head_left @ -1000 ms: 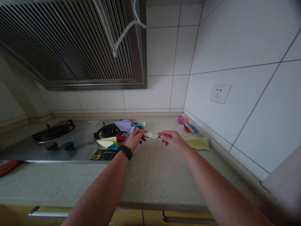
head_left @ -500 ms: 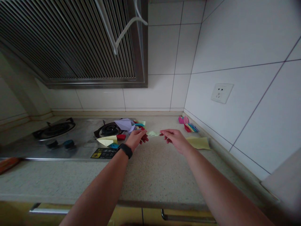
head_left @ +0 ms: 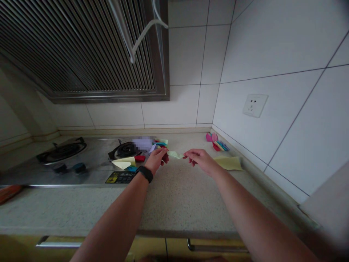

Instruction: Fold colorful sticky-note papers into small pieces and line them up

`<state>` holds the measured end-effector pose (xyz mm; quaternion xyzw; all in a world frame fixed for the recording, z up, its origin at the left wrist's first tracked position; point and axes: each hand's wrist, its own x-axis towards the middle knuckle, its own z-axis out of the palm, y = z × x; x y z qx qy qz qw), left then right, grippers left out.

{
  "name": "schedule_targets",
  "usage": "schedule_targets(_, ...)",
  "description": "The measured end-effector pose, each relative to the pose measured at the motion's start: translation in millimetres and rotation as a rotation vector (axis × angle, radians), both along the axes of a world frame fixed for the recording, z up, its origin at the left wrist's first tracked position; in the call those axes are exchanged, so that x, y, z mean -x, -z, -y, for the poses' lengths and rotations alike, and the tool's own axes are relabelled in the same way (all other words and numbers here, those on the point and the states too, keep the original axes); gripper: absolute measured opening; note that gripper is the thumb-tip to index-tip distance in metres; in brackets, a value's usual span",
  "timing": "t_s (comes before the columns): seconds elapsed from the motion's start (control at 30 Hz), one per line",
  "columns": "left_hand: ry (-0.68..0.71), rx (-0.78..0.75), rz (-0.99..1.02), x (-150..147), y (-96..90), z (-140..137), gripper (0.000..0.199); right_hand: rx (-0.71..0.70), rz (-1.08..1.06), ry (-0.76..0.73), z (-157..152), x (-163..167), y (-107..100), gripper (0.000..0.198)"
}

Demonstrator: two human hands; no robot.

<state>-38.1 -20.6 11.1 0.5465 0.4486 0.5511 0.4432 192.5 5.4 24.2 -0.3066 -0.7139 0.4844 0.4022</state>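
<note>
A small folded piece of pale green paper (head_left: 175, 154) is stretched between my two hands, just above the countertop. My left hand (head_left: 159, 159), with a black band on its wrist, pinches the paper's left end. At the other end, the fingertips of my right hand (head_left: 198, 158) are closed on the paper. Beside my right hand lies a flat sheet of yellow paper (head_left: 229, 163). Near my left hand, folded papers lie by the stove, among them a pale yellow one (head_left: 124, 162) and a red one (head_left: 140, 158).
The gas stove (head_left: 95, 160) takes up the left of the counter (head_left: 185, 203). Pink folded papers (head_left: 212, 137) and several coloured ones (head_left: 220, 146) stand in the back corner. A range hood (head_left: 103, 98) with a white hanger (head_left: 145, 31) overhangs the left. A socket (head_left: 255, 105) is on the right wall.
More of the green paper now shows between my hands, reaching further left and tilting down to the right. My left hand has shifted slightly left. The view has moved a little.
</note>
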Motion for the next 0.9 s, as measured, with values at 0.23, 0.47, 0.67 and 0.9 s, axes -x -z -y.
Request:
schedule_targets(0.23, -0.019, -0.041, -0.07, -0.8, 0.6, 0.4, 0.04, -0.079, 0.06, -0.024, 2.9, -5.8, -8.6, 0.034)
schedule_targets(0.47, -0.068, -0.037, -0.043, 1.5, 6.8, -6.0, 0.035, -0.344, 0.269, 0.082, 2.7, -21.3, -12.1, 0.033)
schedule_targets(0.67, -0.039, -0.036, -0.114, -1.0, 7.6, -5.1, 0.03, -0.684, 0.452, 0.227, 3.7, -36.0, -16.9, 0.039)
schedule_targets(0.9, 0.031, -0.092, -0.246, -4.1, 7.7, -3.3, 0.029, -0.828, 0.732, 0.416, -15.2, -55.5, -35.8, 0.055)
